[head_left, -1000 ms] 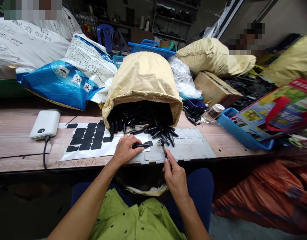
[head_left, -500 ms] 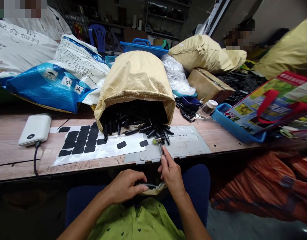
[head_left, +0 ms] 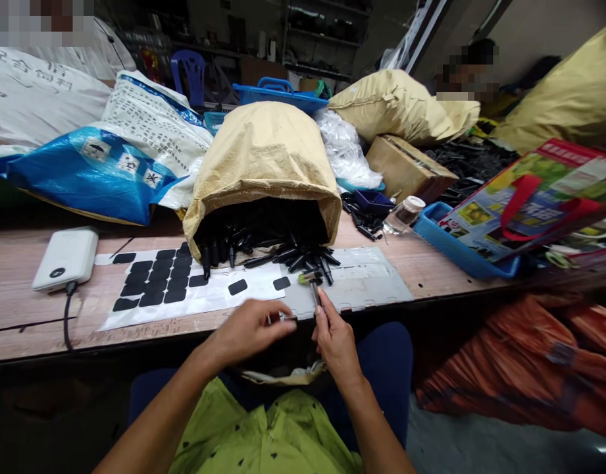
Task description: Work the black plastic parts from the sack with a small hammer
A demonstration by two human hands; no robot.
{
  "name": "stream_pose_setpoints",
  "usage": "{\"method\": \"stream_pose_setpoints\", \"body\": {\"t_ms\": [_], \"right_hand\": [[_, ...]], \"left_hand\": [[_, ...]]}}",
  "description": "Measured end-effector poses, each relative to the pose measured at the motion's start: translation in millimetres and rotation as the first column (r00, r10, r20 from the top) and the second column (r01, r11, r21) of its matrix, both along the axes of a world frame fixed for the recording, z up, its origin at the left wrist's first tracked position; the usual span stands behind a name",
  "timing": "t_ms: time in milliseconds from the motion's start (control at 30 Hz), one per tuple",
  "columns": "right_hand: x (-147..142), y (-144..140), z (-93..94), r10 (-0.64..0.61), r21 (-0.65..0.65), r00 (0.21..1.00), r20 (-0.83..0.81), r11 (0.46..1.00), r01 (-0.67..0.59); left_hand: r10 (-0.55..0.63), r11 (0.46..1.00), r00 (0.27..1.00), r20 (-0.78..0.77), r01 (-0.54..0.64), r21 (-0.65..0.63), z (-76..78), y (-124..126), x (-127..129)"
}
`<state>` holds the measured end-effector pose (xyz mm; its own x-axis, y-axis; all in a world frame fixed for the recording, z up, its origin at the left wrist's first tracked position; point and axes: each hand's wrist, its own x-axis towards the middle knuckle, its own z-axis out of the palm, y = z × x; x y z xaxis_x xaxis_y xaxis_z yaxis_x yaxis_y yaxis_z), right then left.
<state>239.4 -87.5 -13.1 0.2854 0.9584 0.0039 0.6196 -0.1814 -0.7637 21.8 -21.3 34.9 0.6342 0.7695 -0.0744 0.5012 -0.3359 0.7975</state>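
Observation:
My right hand (head_left: 336,339) is closed around the metal handle of a small T-shaped tool (head_left: 312,284), whose head has a yellow-green end and lies over the grey sheet (head_left: 372,280). To its left, at the table's front edge, my left hand (head_left: 256,329) is closed in a pinch. A small dark bit shows at its fingertips, too little to name. Below both hands the pale rim of an open bag (head_left: 287,380) shows at my lap. Black pen-like tubes (head_left: 303,255) spill from a large tan sack (head_left: 266,151) just beyond the tool.
Black rounded stickers (head_left: 154,283) lie on a white sheet (head_left: 218,304) at left, beside a white power bank (head_left: 66,258) with a cable. At right are a clear jar (head_left: 404,216), a blue tray (head_left: 460,253) and a colourful bag (head_left: 534,204). Another person sits behind, far right.
My left hand has risen from the lap bag to the table edge, nearer the tool. My right hand still holds the tool in almost the same place.

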Motion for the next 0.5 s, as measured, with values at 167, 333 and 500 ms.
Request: {"method": "stream_pose_setpoints", "body": {"t_ms": [167,333,500], "right_hand": [[0,0,1.6,-0.007,-0.01,1.0,0.014,1.0,0.007],[0,0,3.5,-0.001,-0.015,0.999,0.033,1.0,0.002],[0,-1,5.3,0.0,-0.029,1.0,0.015,1.0,0.0]], "left_hand": [[0.594,0.698,0.801,-0.073,-0.469,0.541,-15.6,60,-8],[0.601,0.715,0.77,-0.214,-0.399,0.574,-30.9,71,-8],[0.523,0.799,0.845,-0.115,-0.438,0.412,-26.7,57,-15]]}}
